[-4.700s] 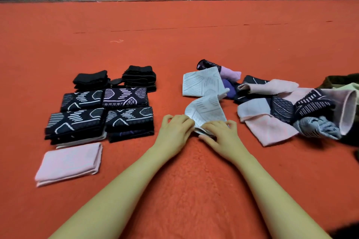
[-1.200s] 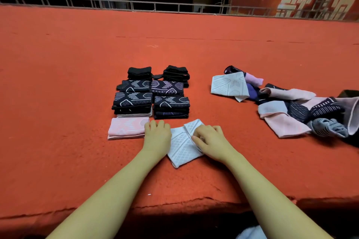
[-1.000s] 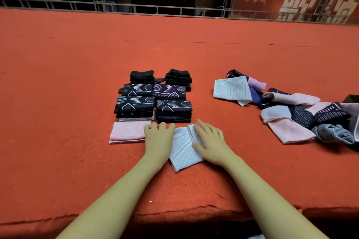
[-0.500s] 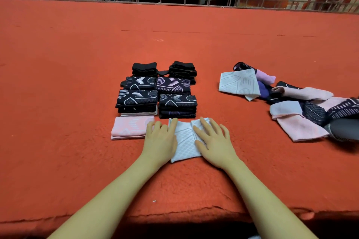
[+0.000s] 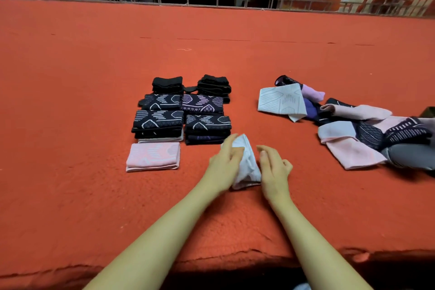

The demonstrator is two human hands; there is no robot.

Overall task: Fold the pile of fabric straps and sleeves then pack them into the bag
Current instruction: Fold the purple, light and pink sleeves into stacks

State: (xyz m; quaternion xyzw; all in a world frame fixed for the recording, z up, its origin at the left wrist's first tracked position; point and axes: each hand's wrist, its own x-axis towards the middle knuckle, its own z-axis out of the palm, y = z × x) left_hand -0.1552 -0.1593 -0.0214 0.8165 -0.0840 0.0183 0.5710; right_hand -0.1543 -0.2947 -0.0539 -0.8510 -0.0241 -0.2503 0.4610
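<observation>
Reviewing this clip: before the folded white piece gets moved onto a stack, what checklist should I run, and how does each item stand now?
1. White sleeve folded compact: ok, though its shape is blurred.
2. Grip on it: cannot tell; left hand covers its left edge, right hand sits beside it, fingers relaxed.
3. Landing spot: ok; bare carpet beside the pink folded sleeve.
4. Dark stacks tidy: ok.
5. Unfolded pile left: not ok, several pieces remain.
6. Bag in view: cannot tell.
</observation>
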